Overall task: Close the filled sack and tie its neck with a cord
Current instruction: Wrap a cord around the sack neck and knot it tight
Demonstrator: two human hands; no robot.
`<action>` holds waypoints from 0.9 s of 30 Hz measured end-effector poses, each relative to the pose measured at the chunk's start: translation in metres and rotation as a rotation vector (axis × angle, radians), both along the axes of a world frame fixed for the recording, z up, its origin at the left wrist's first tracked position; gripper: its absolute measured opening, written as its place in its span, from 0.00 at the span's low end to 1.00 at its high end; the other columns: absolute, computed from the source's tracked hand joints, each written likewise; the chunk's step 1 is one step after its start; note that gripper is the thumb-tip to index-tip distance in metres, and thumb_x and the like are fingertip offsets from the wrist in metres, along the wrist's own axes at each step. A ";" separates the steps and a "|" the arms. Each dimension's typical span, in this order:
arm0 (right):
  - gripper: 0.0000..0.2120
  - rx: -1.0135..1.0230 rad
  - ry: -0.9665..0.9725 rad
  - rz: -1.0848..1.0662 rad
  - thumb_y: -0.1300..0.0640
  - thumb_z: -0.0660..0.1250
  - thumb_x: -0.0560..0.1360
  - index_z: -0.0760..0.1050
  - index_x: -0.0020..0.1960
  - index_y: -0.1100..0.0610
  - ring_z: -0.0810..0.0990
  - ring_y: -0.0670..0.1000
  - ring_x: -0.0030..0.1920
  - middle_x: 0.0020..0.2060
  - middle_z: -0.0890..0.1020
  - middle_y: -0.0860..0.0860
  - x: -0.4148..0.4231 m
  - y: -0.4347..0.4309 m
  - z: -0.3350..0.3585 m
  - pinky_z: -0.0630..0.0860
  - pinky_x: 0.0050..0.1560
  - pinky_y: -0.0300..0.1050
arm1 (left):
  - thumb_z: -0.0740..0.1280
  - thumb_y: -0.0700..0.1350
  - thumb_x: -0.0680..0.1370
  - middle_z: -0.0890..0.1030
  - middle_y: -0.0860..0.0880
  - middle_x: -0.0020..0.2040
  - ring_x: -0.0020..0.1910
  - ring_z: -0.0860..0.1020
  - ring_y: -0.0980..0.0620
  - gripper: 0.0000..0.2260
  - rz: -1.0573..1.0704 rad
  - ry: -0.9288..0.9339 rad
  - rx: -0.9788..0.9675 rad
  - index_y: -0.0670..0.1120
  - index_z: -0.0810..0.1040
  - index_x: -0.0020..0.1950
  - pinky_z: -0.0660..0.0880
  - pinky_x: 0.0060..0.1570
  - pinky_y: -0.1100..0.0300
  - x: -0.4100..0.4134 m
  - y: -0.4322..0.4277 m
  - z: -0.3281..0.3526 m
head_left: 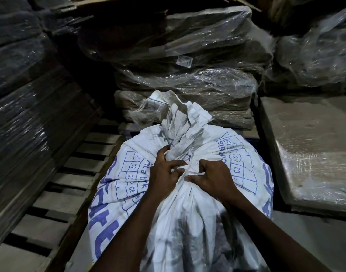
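while the sack (180, 203) stood among wrapped bales, its gathered neck (178, 138) rose straight beyond 2 hands, left hand (166, 173) and right hand (211, 178) both pinching the bunched cloth.

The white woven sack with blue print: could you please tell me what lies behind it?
Behind the white woven sack sit stacked brown bundles wrapped in clear plastic film. The sack's gathered neck covers part of the lowest bundle, hiding what it rests on.
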State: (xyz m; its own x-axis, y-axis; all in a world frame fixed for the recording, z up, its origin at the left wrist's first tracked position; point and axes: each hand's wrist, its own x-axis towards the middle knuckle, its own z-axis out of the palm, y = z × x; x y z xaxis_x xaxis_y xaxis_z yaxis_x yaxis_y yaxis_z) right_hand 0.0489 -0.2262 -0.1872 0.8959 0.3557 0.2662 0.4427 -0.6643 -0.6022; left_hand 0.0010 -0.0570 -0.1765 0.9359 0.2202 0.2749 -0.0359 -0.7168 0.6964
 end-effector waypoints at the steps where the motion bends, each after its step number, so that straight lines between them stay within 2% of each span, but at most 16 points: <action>1: 0.31 -0.009 -0.010 -0.009 0.29 0.71 0.57 0.56 0.26 0.50 0.73 0.53 0.31 0.20 0.63 0.45 -0.001 0.001 0.001 0.60 0.33 0.44 | 0.68 0.50 0.68 0.66 0.52 0.72 0.54 0.66 0.74 0.11 -0.002 0.003 0.006 0.56 0.84 0.47 0.73 0.59 0.60 0.000 0.001 0.000; 3: 0.32 -0.029 -0.031 -0.033 0.27 0.67 0.56 0.54 0.26 0.50 0.68 0.51 0.30 0.19 0.61 0.45 -0.002 0.002 0.002 0.59 0.33 0.43 | 0.68 0.50 0.68 0.65 0.52 0.72 0.53 0.66 0.77 0.11 -0.013 0.008 0.006 0.56 0.84 0.48 0.72 0.59 0.61 0.000 0.003 0.000; 5: 0.31 -0.017 -0.017 -0.047 0.30 0.73 0.57 0.56 0.26 0.50 0.68 0.50 0.31 0.20 0.63 0.45 -0.003 0.002 0.003 0.60 0.33 0.43 | 0.69 0.48 0.69 0.66 0.52 0.71 0.54 0.67 0.74 0.10 -0.007 0.013 -0.012 0.55 0.84 0.48 0.72 0.59 0.62 -0.001 0.002 0.001; 7: 0.24 0.051 -0.036 -0.011 0.37 0.74 0.61 0.63 0.28 0.50 0.73 0.51 0.31 0.22 0.69 0.45 -0.001 -0.002 0.006 0.63 0.34 0.43 | 0.71 0.45 0.70 0.67 0.54 0.69 0.58 0.69 0.66 0.09 0.008 0.021 -0.055 0.55 0.84 0.48 0.70 0.61 0.64 -0.001 0.001 0.000; 9: 0.14 0.106 -0.112 0.093 0.42 0.69 0.66 0.70 0.33 0.50 0.76 0.53 0.35 0.28 0.73 0.45 0.004 -0.008 0.011 0.65 0.36 0.44 | 0.72 0.43 0.70 0.69 0.57 0.66 0.59 0.72 0.64 0.09 0.011 0.058 -0.142 0.56 0.84 0.46 0.69 0.60 0.66 -0.002 0.001 0.004; 10: 0.12 0.110 -0.147 0.153 0.45 0.67 0.67 0.72 0.35 0.52 0.76 0.56 0.37 0.32 0.73 0.46 0.008 -0.011 0.013 0.66 0.38 0.46 | 0.72 0.42 0.69 0.72 0.54 0.64 0.55 0.75 0.64 0.08 0.013 0.082 -0.257 0.54 0.84 0.45 0.72 0.56 0.68 -0.003 0.001 0.008; 11: 0.10 0.097 -0.188 0.185 0.47 0.68 0.68 0.74 0.37 0.54 0.75 0.57 0.39 0.35 0.74 0.48 0.011 -0.014 0.014 0.67 0.40 0.49 | 0.70 0.39 0.69 0.76 0.49 0.59 0.46 0.78 0.64 0.08 0.019 0.098 -0.431 0.50 0.84 0.44 0.74 0.47 0.70 -0.004 0.002 0.014; 13: 0.07 0.036 -0.338 0.121 0.49 0.72 0.68 0.79 0.38 0.52 0.73 0.57 0.43 0.40 0.76 0.51 0.018 -0.018 0.016 0.68 0.44 0.51 | 0.67 0.35 0.68 0.80 0.44 0.44 0.27 0.73 0.60 0.07 0.080 0.083 -0.771 0.47 0.80 0.38 0.67 0.26 0.70 -0.005 0.003 0.025; 14: 0.06 -0.014 -0.409 0.066 0.49 0.74 0.67 0.81 0.38 0.50 0.73 0.57 0.44 0.41 0.77 0.51 0.020 -0.018 0.017 0.68 0.45 0.51 | 0.66 0.37 0.68 0.80 0.47 0.40 0.26 0.71 0.57 0.07 0.116 0.050 -0.837 0.49 0.77 0.37 0.65 0.24 0.68 -0.003 0.004 0.028; 15: 0.06 -0.060 -0.448 0.027 0.48 0.75 0.67 0.82 0.38 0.49 0.73 0.57 0.43 0.39 0.79 0.50 0.020 -0.017 0.017 0.68 0.44 0.50 | 0.68 0.40 0.68 0.79 0.50 0.39 0.30 0.71 0.53 0.06 0.160 0.048 -0.798 0.51 0.74 0.38 0.67 0.26 0.64 0.000 0.003 0.030; 16: 0.06 -0.080 -0.454 0.014 0.48 0.75 0.67 0.83 0.39 0.49 0.74 0.57 0.41 0.36 0.80 0.48 0.021 -0.016 0.017 0.69 0.43 0.50 | 0.71 0.45 0.67 0.79 0.52 0.41 0.36 0.74 0.50 0.10 0.193 0.065 -0.702 0.53 0.72 0.42 0.72 0.33 0.58 0.004 0.001 0.033; 18: 0.05 -0.021 -0.365 0.052 0.51 0.74 0.67 0.84 0.42 0.51 0.77 0.57 0.37 0.32 0.82 0.48 0.019 -0.011 0.016 0.72 0.40 0.49 | 0.77 0.53 0.61 0.77 0.49 0.52 0.51 0.76 0.46 0.30 0.217 0.157 -0.427 0.53 0.66 0.57 0.75 0.52 0.52 0.018 -0.005 0.040; 20: 0.08 0.103 -0.244 0.097 0.58 0.74 0.66 0.84 0.46 0.55 0.81 0.55 0.36 0.33 0.85 0.51 0.017 -0.009 0.015 0.77 0.39 0.47 | 0.77 0.60 0.55 0.74 0.44 0.63 0.63 0.73 0.43 0.48 0.220 0.262 -0.249 0.54 0.57 0.69 0.72 0.62 0.47 0.032 -0.014 0.048; 22: 0.12 0.203 -0.150 0.113 0.62 0.75 0.67 0.83 0.50 0.57 0.85 0.50 0.40 0.38 0.87 0.51 0.017 -0.007 0.016 0.80 0.43 0.46 | 0.77 0.64 0.52 0.72 0.44 0.67 0.66 0.71 0.40 0.56 0.242 0.340 -0.186 0.54 0.51 0.72 0.71 0.63 0.45 0.041 -0.021 0.056; 25: 0.15 0.306 -0.061 0.090 0.66 0.75 0.67 0.82 0.52 0.57 0.82 0.32 0.42 0.39 0.85 0.44 0.018 -0.006 0.015 0.79 0.47 0.34 | 0.80 0.59 0.55 0.73 0.45 0.67 0.66 0.72 0.41 0.56 0.234 0.370 -0.233 0.52 0.51 0.74 0.72 0.63 0.50 0.051 -0.019 0.058; 27: 0.14 0.344 -0.034 0.079 0.68 0.75 0.66 0.81 0.51 0.58 0.79 0.26 0.41 0.38 0.84 0.43 0.017 -0.003 0.016 0.75 0.46 0.27 | 0.81 0.56 0.57 0.74 0.46 0.67 0.65 0.73 0.42 0.54 0.246 0.346 -0.273 0.50 0.52 0.74 0.71 0.62 0.53 0.054 -0.015 0.057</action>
